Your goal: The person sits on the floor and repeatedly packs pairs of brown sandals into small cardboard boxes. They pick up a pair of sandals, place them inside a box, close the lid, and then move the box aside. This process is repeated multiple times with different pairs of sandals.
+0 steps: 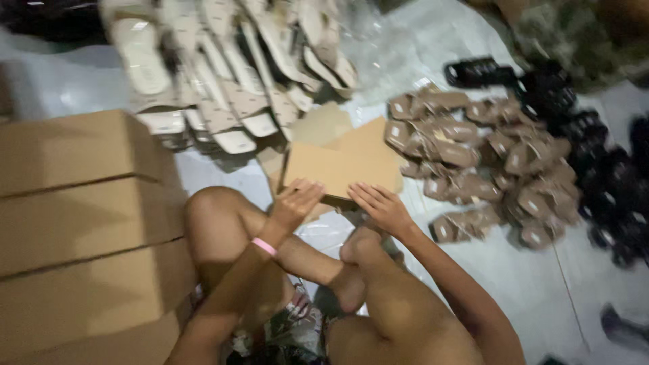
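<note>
Head view, looking down at a person seated on the floor (378, 47), which is covered by a pale plastic sheet. At the centre of the frame we see a flat brown cardboard box (341, 169) lying on the floor just beyond the person's bent knees.

The left hand (295, 201) rests on the near left edge of the box, fingers stretched forward and lying flat on the cardboard; its grip is spread, pinching nothing. A pink wristband (264, 247) circles the left wrist. The right hand (380, 206) lies on the near right edge of the same box, fingers likewise extended and spread, pressing on the lid rather than closing around it.

More flat cardboard pieces (324, 128) lie under and behind the box. At the left of the frame we note a stack of closed brown cartons (81, 223), close beside the person's left knee. At the upper centre lies a heap of pale beige sandals (223, 67), soles overlapping. At the right of centre we find a pile of brown sandals (487, 155), just beside the box, and farther right a pile of black sandals (595, 149) running toward the right edge. The frame is somewhat blurred, so finer detail of the footwear cannot be told.
</note>
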